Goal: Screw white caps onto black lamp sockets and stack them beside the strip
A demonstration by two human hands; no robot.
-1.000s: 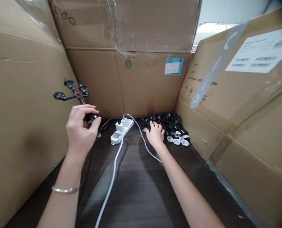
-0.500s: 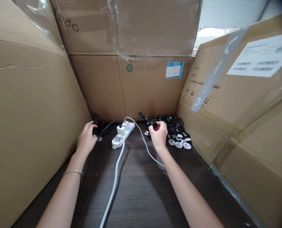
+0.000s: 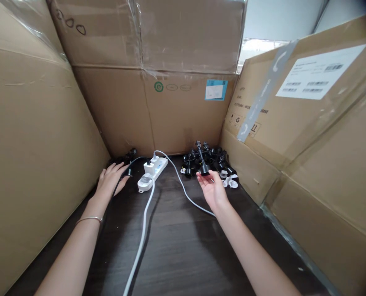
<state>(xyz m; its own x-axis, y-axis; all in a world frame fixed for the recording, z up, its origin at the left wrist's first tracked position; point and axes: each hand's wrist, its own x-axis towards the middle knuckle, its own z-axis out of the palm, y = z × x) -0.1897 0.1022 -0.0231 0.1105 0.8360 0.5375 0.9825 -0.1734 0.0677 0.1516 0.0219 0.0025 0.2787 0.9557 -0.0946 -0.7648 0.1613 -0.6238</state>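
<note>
My right hand (image 3: 214, 190) has its fingertips and thumb at the round cup end of a black stemmed fitting (image 3: 202, 160), whose thin stem points up and away over a pile of similar black parts (image 3: 215, 156). Beside the left carton, my left hand (image 3: 110, 181) is open, fingers stretched out and thumb apart. A black cup-shaped part (image 3: 128, 172) lies by its fingers, partly hidden. More black parts (image 3: 130, 155) sit just beyond that hand. A thin black cable (image 3: 133, 161) runs past the left fingers.
A white power strip (image 3: 160, 166) with plugged-in adapters lies between the hands. A thick white cord (image 3: 143, 238) and a thin white cable (image 3: 186, 191) cross the dark surface (image 3: 170, 255). Cartons stand left (image 3: 41, 144), behind (image 3: 183, 119) and right (image 3: 294, 139). White discs (image 3: 232, 183) edge the pile.
My right hand has turned palm upward, and the fitting's stem has swung from pointing left to pointing away. My left hand's fingers have spread and lowered. The view has shifted slightly right.
</note>
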